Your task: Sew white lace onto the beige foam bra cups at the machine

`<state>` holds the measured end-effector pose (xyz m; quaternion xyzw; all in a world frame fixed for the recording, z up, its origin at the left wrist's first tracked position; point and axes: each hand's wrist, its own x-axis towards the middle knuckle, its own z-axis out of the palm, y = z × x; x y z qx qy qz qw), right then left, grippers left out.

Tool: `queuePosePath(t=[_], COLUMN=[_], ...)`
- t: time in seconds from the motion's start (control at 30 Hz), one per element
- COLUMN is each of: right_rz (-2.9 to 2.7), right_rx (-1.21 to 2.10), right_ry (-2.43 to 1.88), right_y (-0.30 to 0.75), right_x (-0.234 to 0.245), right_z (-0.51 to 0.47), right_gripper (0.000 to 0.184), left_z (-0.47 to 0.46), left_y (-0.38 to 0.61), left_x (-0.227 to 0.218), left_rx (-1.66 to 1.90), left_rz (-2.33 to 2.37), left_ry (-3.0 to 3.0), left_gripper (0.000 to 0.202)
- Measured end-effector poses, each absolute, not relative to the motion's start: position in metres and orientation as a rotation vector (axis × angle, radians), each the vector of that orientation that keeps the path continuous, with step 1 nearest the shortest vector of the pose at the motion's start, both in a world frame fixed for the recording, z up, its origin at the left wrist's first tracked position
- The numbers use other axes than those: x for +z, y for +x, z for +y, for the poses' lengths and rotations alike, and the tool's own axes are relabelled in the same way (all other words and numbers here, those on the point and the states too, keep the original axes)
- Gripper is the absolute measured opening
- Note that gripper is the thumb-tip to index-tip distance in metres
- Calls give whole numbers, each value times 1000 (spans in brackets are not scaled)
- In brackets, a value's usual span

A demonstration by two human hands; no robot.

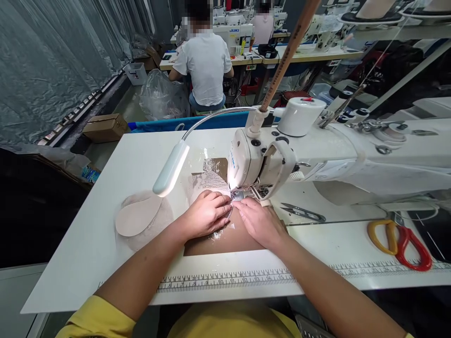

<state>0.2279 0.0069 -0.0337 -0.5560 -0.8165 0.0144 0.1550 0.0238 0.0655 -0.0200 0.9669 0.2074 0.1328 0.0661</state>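
The person's left hand point(207, 213) lies nearly flat, fingers stretched and close together, resting on the work without a grip. The right hand point(259, 223) points its extended fingers in from the other side; whether its thumb pinches anything, I can't tell. Beneath both is a shiny brown sheet point(207, 248), and a pale patterned piece point(210, 180) reaches beyond the left fingertips. Right ahead of the fingertips, the sewing machine point(243, 159) blocks the way forward, its lamp point(171, 169) hanging to their left. Left of the fingers lie pale rounded pieces point(139, 218); to their right, snips point(305, 213) and, farther, scissors point(414, 249). A ruler strip point(225, 280) crosses the white table point(105, 188) on the wrist side. Well past the fingers stand a cardboard box point(105, 127), a plastic bag point(164, 96) and a seated co-worker point(207, 65) at another sewing machine point(234, 37).
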Motion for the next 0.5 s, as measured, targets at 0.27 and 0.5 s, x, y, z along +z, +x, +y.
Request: queuePosePath(t=[0.27,0.5], right_rz=[-2423,-2421], right_rx=[-71,-12], right_ry=[-1597,-1651], right_y=[224,224], right_x=[-33,-33], right_z=[6,7], right_gripper=[34,36], left_z=[69,68], left_y=[25,26], left_x=[-23,-24], left_rx=[431,433], left_rz=[575,625], left_ry=[3001,2967], left_gripper=[30,32])
